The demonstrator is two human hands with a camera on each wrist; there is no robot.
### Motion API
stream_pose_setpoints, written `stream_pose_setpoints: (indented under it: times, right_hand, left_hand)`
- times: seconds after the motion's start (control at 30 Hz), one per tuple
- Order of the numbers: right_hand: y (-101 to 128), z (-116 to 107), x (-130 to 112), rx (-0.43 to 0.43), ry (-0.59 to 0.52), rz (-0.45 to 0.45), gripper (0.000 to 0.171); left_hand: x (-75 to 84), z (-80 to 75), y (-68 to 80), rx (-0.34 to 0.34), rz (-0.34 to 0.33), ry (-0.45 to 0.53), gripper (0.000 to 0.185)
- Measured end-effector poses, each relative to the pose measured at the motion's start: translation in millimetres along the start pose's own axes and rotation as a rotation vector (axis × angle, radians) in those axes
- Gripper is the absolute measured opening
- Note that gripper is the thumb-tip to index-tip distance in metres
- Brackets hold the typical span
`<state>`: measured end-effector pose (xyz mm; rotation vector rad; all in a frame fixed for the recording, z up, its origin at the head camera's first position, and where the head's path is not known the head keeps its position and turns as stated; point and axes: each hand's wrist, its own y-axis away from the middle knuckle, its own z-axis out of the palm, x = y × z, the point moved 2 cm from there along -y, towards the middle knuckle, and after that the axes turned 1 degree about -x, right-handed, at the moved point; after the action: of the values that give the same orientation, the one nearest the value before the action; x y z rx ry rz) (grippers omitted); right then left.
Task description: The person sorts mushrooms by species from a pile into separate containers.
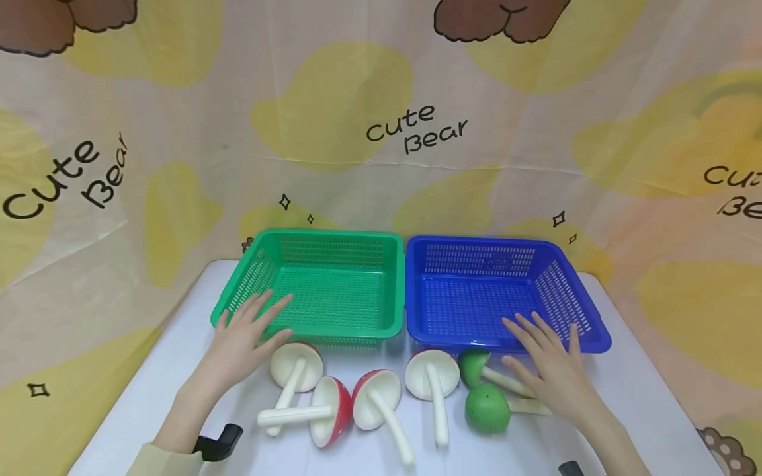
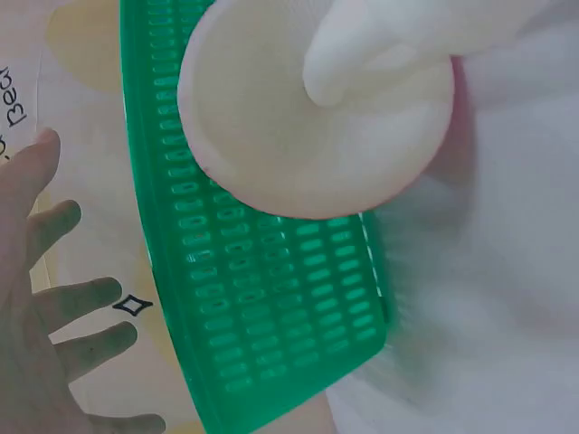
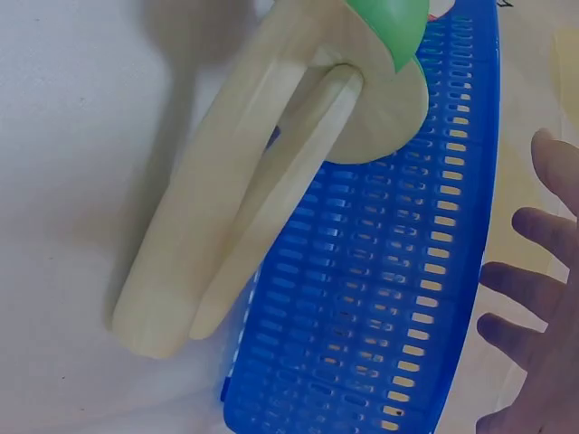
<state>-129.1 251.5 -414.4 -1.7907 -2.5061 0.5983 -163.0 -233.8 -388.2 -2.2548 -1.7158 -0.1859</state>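
My left hand [image 1: 241,347], fingers spread, hovers over the front left corner of a green basket [image 1: 397,284] and holds nothing. With fingers apart, my right hand [image 1: 550,370] is over the front rim of a blue basket [image 1: 461,342], also holding nothing. Two green-capped toy mushrooms lie beside it, one at the basket's front [image 1: 473,367] and one nearer me [image 1: 487,408]; their stems point toward this hand. Nearest my left hand is a red-capped toy mushroom [image 1: 297,370], its pale underside up. More red-capped mushrooms lie to its right, including one on its side [image 1: 340,410].
Both baskets stand side by side at the back of a white table [image 1: 631,396]. A patterned cloth [image 1: 333,106] hangs behind them. Another red-capped mushroom [image 1: 376,400] lies front centre, and one more [image 1: 432,375] lies before the blue basket. A black wrist mount [image 1: 220,444] shows below my left hand.
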Motion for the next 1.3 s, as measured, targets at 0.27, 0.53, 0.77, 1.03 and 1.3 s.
stream_pose_setpoints:
  times: [0.27, 0.53, 0.77, 1.03, 1.3]
  right_hand:
    - [8, 2, -3, 0.045, -0.032, -0.047, 0.056]
    - [14, 7, -3, 0.158, -0.077, -0.119, 0.048]
    - [19, 12, -2, 0.243, -0.084, -0.182, 0.046]
    - [27, 14, -1, 0.293, -0.105, -0.263, 0.038]
    - [36, 16, -2, 0.321, -0.074, -0.331, 0.049]
  left_hand:
    - [-12.0, 3.4, 9.9, 0.041, -0.003, 0.016, 0.061]
    - [-21.1, 7.2, 16.4, 0.198, 0.057, 0.016, 0.050]
    - [-28.5, 12.8, 20.3, 0.285, 0.092, -0.006, 0.044]
    - [-35.5, 19.0, 23.1, 0.353, 0.108, -0.015, 0.039]
    - [-41.9, 25.3, 30.9, 0.449, 0.101, -0.022, 0.039]
